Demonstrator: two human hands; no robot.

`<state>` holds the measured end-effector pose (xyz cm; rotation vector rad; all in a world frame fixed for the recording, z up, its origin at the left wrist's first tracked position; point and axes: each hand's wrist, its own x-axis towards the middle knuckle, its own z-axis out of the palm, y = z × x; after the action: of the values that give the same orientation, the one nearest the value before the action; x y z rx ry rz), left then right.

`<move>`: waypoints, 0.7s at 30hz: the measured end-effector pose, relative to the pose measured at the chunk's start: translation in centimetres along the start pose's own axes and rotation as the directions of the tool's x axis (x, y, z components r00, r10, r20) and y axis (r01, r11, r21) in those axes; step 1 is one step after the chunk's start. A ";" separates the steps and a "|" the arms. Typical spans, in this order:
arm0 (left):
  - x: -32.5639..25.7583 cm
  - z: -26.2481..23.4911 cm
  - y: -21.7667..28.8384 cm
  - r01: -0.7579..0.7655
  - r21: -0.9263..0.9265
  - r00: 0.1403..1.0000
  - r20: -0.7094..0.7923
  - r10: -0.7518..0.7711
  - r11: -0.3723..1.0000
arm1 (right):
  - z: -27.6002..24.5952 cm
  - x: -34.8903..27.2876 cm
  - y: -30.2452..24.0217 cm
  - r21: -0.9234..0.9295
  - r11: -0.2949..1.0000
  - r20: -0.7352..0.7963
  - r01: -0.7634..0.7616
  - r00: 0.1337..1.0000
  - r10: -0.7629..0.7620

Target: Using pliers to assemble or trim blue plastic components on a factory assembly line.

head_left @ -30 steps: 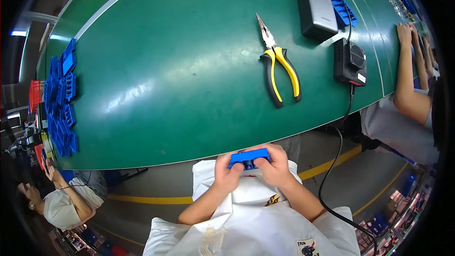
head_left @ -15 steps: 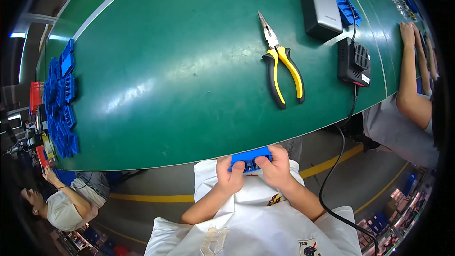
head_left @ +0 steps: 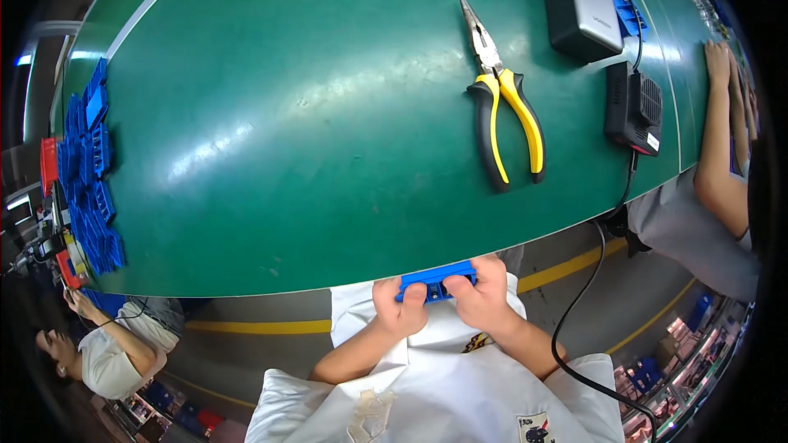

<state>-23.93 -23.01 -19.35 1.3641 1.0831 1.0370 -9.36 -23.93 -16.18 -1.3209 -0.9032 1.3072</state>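
Note:
Between my two hands is a blue plastic part (head_left: 437,275), a small compartmented block, held level just off the table's near edge. My left hand (head_left: 397,308) is closed round its left end, thumb on the near side. Gripping the right end is my right hand (head_left: 483,294), its thumb also pressed on the near face. Small metal bits seem to show in the slots between the thumbs, too small to name. Long-nose pliers (head_left: 509,102) with yellow and black handles lie on the table beyond my right hand, touched by neither hand.
A green table (head_left: 271,189) spans the front. Several blue plastic parts (head_left: 86,168) are heaped at its left end. On the right stand a grey power bank (head_left: 587,8), another blue part (head_left: 628,10) and a black device (head_left: 634,107) with a cable (head_left: 566,303). People sit at both sides.
The view has shifted a little, so the tabletop things sit slightly differently in the picture. Both hands still grip the blue part, which appears slightly more tilted.

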 end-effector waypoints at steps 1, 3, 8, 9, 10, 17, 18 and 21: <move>0.0 0.0 0.1 0.019 -0.014 1.000 0.006 -0.019 1.000 | 0.1 0.0 0.0 0.001 1.000 0.002 -0.005 1.000 0.005; -0.1 0.1 0.5 0.042 -0.025 0.999 0.010 -0.041 0.999 | 0.2 0.0 0.1 -0.024 0.999 -0.013 0.045 0.999 -0.045; -0.1 0.8 2.6 0.149 -0.056 0.983 -0.099 -0.154 0.987 | 0.8 -0.8 -2.0 0.022 0.989 -0.027 -0.147 0.989 0.147; -0.1 1.0 3.1 0.157 -0.055 0.982 -0.102 -0.162 0.986 | 0.9 -1.0 -2.2 0.058 0.969 -0.023 -0.242 0.970 0.243; 0.1 1.2 3.6 0.195 -0.052 0.971 -0.132 -0.200 0.979 | 1.0 -1.0 -2.6 0.057 0.967 -0.022 -0.250 0.968 0.251; -0.7 2.3 6.0 0.500 -0.235 0.798 -0.249 -0.549 0.834 | 1.3 -0.3 -5.2 0.132 0.897 -0.094 -0.421 0.896 0.434; -1.3 2.4 6.0 0.545 -0.317 0.731 -0.274 -0.625 0.776 | 1.3 -0.4 -5.3 0.103 0.898 -0.069 -0.429 0.897 0.436; -1.2 1.7 4.3 0.488 -0.275 0.804 -0.229 -0.549 0.828 | 1.8 0.0 -4.6 0.094 0.941 -0.088 -0.326 0.939 0.334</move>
<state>-22.30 -24.68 -15.19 0.6825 1.4339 0.9173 -10.44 -22.78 -11.52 -1.5086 -0.5677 1.4985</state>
